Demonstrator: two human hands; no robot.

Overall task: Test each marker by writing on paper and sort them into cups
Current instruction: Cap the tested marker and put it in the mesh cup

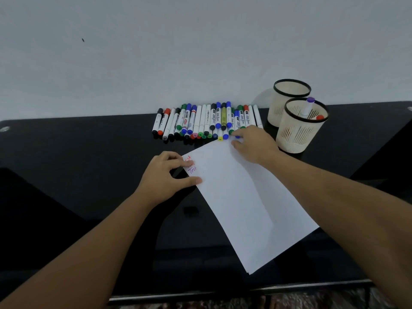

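The near cup (301, 128) holds a purple-capped marker (307, 107) and a red one (320, 117); the far cup (287, 101) shows nothing inside. The white paper (245, 197) lies tilted on the black table (89, 152), with red and purple writing at its corner. The left hand (165, 177) presses the paper's edge with relaxed fingers. The right hand (254, 143) curls its fingers on a blue-capped marker (237, 136) at the row of markers (207, 121).

Glossy black counter (66, 175) pushed up against a pale wall. On it: a white sheet of paper (249, 208) lying at an angle, a row of markers (205, 121) along the back, and two cream cups (296, 128) at the right, touching.
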